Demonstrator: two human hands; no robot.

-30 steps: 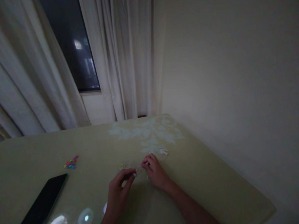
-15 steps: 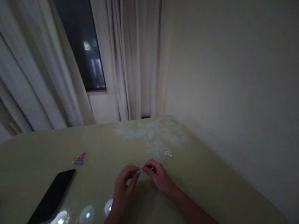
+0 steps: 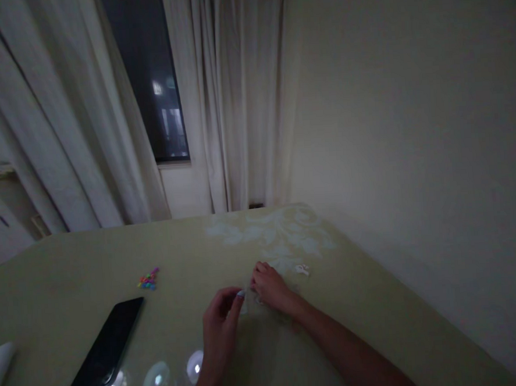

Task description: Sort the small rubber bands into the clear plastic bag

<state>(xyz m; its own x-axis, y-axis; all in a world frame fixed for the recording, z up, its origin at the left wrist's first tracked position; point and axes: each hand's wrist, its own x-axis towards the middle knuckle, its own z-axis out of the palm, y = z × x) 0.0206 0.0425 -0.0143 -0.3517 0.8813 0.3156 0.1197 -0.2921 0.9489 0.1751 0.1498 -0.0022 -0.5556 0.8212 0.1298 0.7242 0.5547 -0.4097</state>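
Near the middle of the table, my left hand (image 3: 222, 317) pinches a small pale item (image 3: 241, 294) between thumb and forefinger. What it is cannot be made out. My right hand (image 3: 270, 286) is just to its right and slightly farther from me, fingers bent together and pointing down-left; whatever they hold is too small or hidden. Something thin and clear seems to lie between and below the hands. Beyond my right hand, a small white piece (image 3: 302, 269) rests on the table.
A black tablet or phone (image 3: 105, 348) lies at the left. Behind it sits a small pile of colourful pieces (image 3: 148, 279). A white object (image 3: 0, 363) shows at the left edge. The table (image 3: 178, 250) meets a wall on the right, with curtains (image 3: 235, 101) behind.
My right hand has moved away from my left hand, slightly up and to the right, and turned downward. The view has shifted a little, so the table items appear farther right.
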